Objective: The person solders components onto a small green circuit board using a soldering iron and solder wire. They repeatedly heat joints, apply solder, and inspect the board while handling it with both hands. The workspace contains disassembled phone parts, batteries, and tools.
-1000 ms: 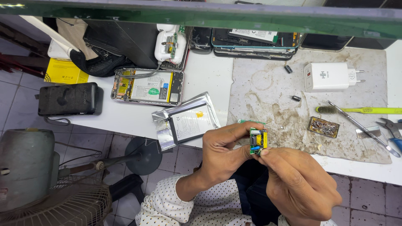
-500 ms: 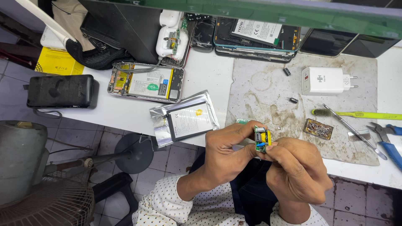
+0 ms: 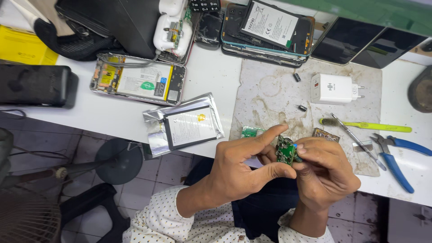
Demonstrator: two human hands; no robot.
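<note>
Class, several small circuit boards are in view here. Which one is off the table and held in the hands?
The green circuit board, pinched between the left hand and right hand. The other green board and the brown board lie on the mat.

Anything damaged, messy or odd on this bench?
Yes. The work mat is badly stained and scorched-looking, with two small dark cylindrical parts loose on it. An opened phone lies with its back off, battery exposed. Both hands hold a small green circuit board off the bench.
</note>
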